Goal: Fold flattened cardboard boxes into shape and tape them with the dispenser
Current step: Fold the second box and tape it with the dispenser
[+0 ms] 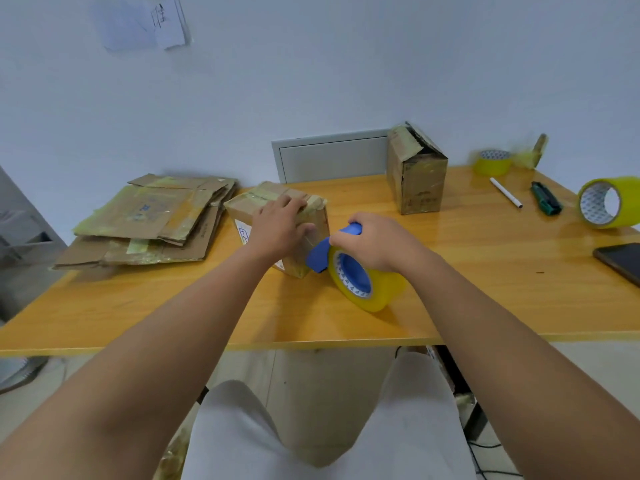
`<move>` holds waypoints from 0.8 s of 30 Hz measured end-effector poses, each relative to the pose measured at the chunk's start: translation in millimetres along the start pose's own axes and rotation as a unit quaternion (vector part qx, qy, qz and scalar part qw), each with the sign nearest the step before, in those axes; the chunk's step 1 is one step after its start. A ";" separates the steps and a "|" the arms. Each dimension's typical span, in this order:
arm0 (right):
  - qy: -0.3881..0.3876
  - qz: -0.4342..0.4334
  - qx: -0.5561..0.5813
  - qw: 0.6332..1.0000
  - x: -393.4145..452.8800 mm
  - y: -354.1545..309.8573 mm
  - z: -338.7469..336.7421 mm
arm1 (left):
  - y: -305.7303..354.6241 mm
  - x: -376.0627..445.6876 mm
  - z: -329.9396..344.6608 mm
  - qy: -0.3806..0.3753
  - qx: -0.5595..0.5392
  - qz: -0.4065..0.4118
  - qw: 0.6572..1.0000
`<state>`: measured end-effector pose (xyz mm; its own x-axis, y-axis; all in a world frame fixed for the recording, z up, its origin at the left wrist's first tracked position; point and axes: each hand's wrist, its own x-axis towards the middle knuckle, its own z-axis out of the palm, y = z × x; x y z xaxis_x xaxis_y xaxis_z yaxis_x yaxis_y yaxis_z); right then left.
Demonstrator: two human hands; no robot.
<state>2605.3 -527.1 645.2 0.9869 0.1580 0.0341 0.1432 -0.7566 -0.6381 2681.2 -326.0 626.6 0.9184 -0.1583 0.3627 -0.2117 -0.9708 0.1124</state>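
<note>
Here, left hand (281, 227) flat on box (277, 216), right hand (374, 242) round dispenser (349, 268)

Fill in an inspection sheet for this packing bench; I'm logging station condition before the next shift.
Surface: wooden table, glossy.
Job's things: small box; blue tape dispenser; flattened cardboard stack; upright box.
Clutter: two spare tape rolls, pen, marker, phone.
Hands: left hand presses on the small box; right hand grips the dispenser.
Cables: black cable on the floor.
Surroundings: pale wall, papers pinned up.
</note>
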 end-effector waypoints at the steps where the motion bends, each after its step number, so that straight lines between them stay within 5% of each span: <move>1: 0.003 0.005 -0.004 1.000 0.8 -4.1 1.3 | 0.0 -0.5 -0.1 0.004 0.002 0.002 1.000; 11: 0.052 0.031 0.008 0.998 -8.6 -7.9 7.4 | -20.2 -1.3 -14.9 -0.013 0.002 0.054 0.998; 18: 0.116 0.027 0.085 0.989 -14.5 7.0 13.3 | -43.5 -20.2 -11.3 -0.013 0.121 0.076 0.990; 24: 0.202 0.019 0.110 0.973 7.5 11.7 20.2 | -43.3 -26.1 15.1 0.084 0.178 0.065 0.978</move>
<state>2612.8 -522.0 622.5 0.9465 -0.1639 0.2780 0.1299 -0.5950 -0.7931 2671.5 -282.5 598.4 0.8169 -0.2824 0.5029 -0.1668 -0.9504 -0.2626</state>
